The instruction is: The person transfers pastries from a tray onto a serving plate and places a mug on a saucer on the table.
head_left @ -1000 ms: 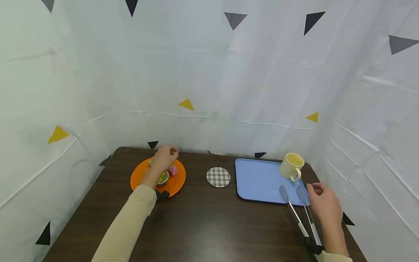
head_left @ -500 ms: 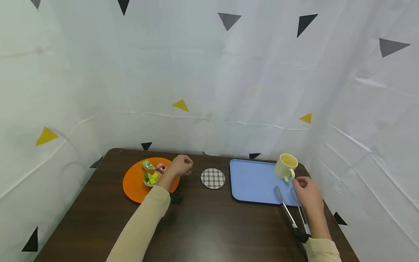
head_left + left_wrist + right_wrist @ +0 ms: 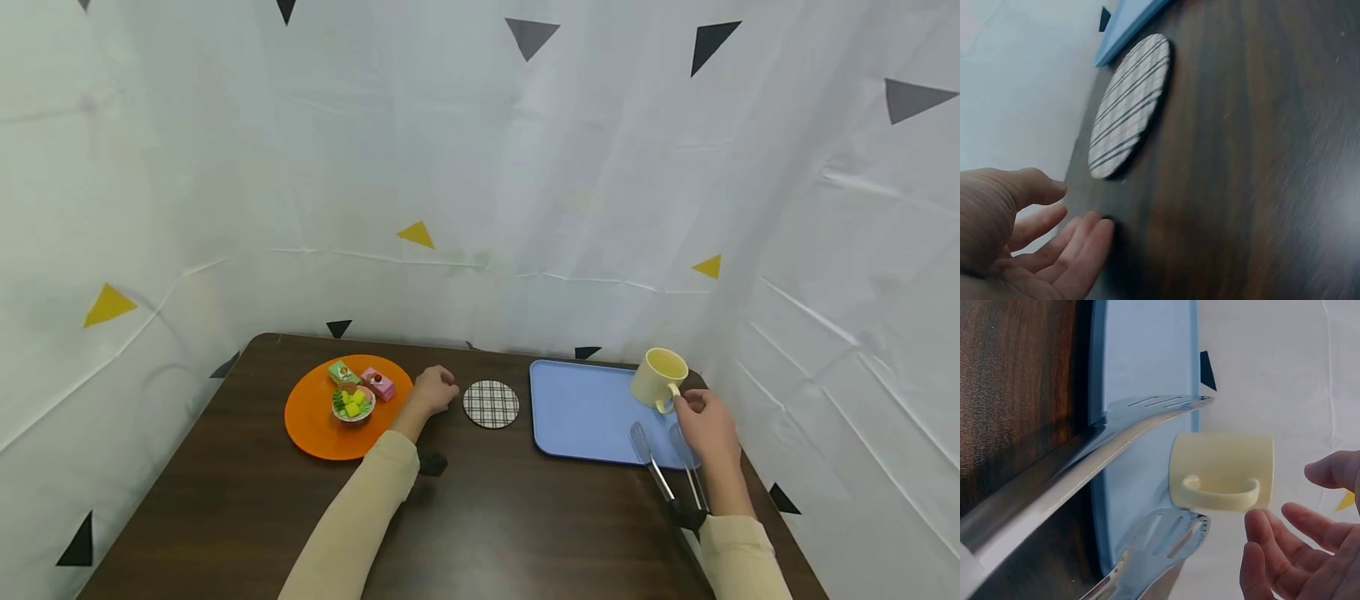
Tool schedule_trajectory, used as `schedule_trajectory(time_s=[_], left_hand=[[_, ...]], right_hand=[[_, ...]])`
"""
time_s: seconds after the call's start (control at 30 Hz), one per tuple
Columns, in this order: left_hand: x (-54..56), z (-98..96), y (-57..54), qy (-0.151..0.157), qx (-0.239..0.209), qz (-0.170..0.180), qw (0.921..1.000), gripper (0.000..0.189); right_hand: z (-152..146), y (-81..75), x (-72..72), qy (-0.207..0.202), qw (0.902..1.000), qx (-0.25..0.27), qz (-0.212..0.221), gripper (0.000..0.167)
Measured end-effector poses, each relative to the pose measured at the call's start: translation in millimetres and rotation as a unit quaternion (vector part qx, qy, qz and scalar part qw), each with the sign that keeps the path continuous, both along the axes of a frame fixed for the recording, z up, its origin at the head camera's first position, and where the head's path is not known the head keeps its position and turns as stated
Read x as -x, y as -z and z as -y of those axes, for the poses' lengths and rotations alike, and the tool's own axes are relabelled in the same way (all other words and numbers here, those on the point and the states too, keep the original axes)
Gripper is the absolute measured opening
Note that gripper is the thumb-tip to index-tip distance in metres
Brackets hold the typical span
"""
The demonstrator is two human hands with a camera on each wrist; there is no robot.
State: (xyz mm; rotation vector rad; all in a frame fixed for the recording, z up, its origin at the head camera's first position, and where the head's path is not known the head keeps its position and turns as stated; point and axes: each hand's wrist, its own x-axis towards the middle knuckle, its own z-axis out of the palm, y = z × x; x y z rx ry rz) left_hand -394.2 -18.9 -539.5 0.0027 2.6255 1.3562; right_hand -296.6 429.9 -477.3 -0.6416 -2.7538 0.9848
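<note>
My left hand [image 3: 435, 390] hovers between the orange plate [image 3: 311, 425] and the round plaid coaster [image 3: 491, 404]. Its fingers are loosely bent with nothing between them, and in the left wrist view the coaster lies just beyond the fingertips. On the back right corner of the blue tray [image 3: 581, 412] stands a pale yellow mug [image 3: 655, 377]. My right hand [image 3: 707, 425] is beside the mug's handle [image 3: 1222, 497], thumb and fingers apart. Whether a fingertip touches the mug, I cannot tell. Metal tongs [image 3: 660, 481] lean over the tray's front edge, partly hidden by the right wrist.
On the plate sit a small bowl of toy salad [image 3: 353, 405], a pink toy cake [image 3: 378, 383] and a green toy cake [image 3: 343, 372]. A white curtain [image 3: 465, 167] with coloured triangles hangs behind the dark wooden table [image 3: 495, 517].
My left hand has moved right, off the plate and towards the coaster, uncovering the toy food. The right hand has moved forward and left to the mug's handle.
</note>
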Motion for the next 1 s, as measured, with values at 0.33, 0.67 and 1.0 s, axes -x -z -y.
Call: schedule_trajectory(time_s=[0.33, 0.67, 1.0], left_hand=[[-5.2, -26.9, 11.4, -0.048, 0.02, -0.017, 0.9985, 0.029], [-2.3, -35.6, 13.7, -0.046, 0.096, -0.02, 0.9942, 0.016], [46.1, -38.4, 67.8, -0.031, 0.091, -0.014, 0.9953, 0.03]], right_hand=[[-4.7, 9.4, 15.2, -0.016, 0.9997, 0.017, -0.004, 0.062], [-7.6, 22.4, 21.9, 0.015, 0.9992, 0.011, -0.036, 0.067], [-3.9, 16.9, 38.2, 0.004, 0.9997, -0.007, 0.022, 0.073]])
